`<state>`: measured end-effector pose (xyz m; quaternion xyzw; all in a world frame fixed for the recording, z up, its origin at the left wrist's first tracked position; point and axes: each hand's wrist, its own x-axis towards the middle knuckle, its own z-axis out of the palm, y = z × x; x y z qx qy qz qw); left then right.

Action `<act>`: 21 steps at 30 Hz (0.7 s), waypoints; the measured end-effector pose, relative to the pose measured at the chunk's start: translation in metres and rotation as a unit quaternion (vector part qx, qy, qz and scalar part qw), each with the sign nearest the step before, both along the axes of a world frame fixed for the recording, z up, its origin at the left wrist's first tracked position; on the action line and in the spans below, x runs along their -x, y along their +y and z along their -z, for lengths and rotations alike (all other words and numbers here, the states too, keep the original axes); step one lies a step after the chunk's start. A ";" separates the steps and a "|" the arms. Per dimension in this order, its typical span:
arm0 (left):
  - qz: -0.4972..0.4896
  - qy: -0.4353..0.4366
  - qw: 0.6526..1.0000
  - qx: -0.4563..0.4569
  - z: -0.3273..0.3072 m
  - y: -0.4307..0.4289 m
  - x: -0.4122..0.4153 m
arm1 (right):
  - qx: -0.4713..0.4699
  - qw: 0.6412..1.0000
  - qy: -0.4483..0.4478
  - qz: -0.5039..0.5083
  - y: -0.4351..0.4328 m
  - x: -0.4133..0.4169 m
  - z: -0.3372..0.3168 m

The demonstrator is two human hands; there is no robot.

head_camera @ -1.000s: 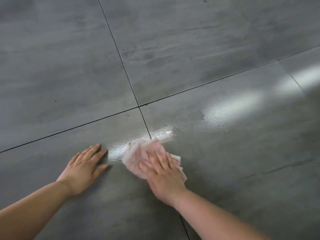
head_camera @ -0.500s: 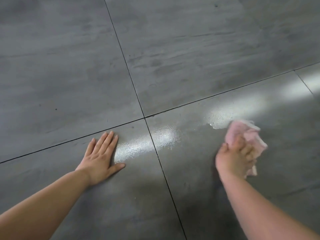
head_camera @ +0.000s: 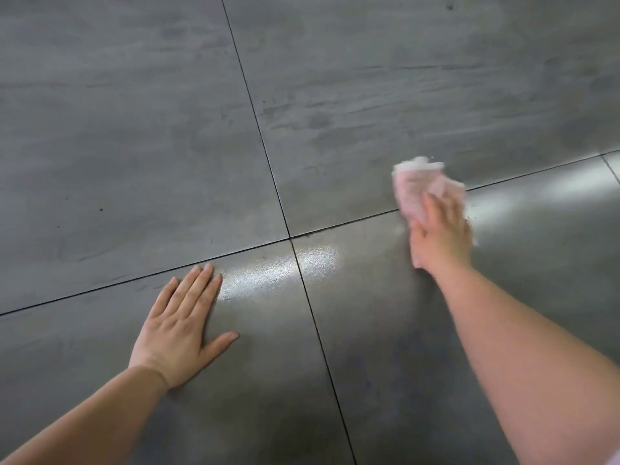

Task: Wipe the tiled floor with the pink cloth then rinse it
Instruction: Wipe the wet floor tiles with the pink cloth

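Grey tiled floor (head_camera: pixel 134 146) crossed by grout lines (head_camera: pixel 255 112); left hand (head_camera: pixel 174 333) laid flat, fingers straight; pink cloth (head_camera: pixel 416 186) pressed under flattened right hand (head_camera: pixel 443 236).

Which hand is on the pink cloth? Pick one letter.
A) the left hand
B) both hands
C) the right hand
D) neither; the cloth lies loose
C: the right hand presses the pink cloth against the tiled floor, while the left hand lies flat on bare tile, apart from the cloth.
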<state>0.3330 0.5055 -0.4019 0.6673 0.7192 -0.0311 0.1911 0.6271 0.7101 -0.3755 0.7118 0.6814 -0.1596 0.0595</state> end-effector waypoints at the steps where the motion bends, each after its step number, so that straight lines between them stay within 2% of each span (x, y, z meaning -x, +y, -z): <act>1: 0.000 0.006 1.000 -0.009 0.003 0.000 0.002 | 0.005 0.998 0.001 0.070 0.010 -0.006 -0.003; 3: 0.000 0.002 1.000 -0.016 0.005 0.000 0.003 | 0.006 0.984 0.014 0.178 0.017 0.007 -0.001; 5: 0.003 -0.006 1.000 -0.028 0.005 -0.001 0.003 | -0.001 0.983 0.029 0.179 0.009 0.045 0.004; 6: 0.003 -0.012 0.999 -0.036 0.004 -0.001 0.003 | -0.008 0.992 0.037 0.122 0.000 0.068 0.007; 8: 0.010 -0.019 0.998 -0.057 0.003 0.000 0.002 | -0.008 0.996 0.068 -0.063 -0.026 0.114 0.009; 11: 0.018 -0.028 0.998 -0.059 0.003 -0.001 0.001 | 0.052 0.941 0.089 -0.323 -0.056 0.140 0.006; 13: 0.013 -0.022 0.999 -0.048 0.003 0.000 0.001 | 0.026 0.924 0.088 -0.372 -0.054 0.116 0.014; 14: 0.013 -0.015 0.999 -0.042 0.003 0.000 0.001 | -0.007 0.928 0.085 -0.363 -0.052 0.097 0.017; 16: 0.018 -0.006 0.999 -0.032 0.002 0.000 0.000 | -0.069 0.961 0.053 -0.264 -0.047 0.043 0.019; 18: 0.014 0.001 1.000 -0.018 -0.001 0.001 -0.003 | -0.077 0.991 0.016 -0.104 -0.046 -0.025 0.019; 21: 0.007 0.007 1.000 0.004 -0.004 0.001 -0.002 | -0.079 0.988 -0.013 0.134 -0.067 -0.086 0.009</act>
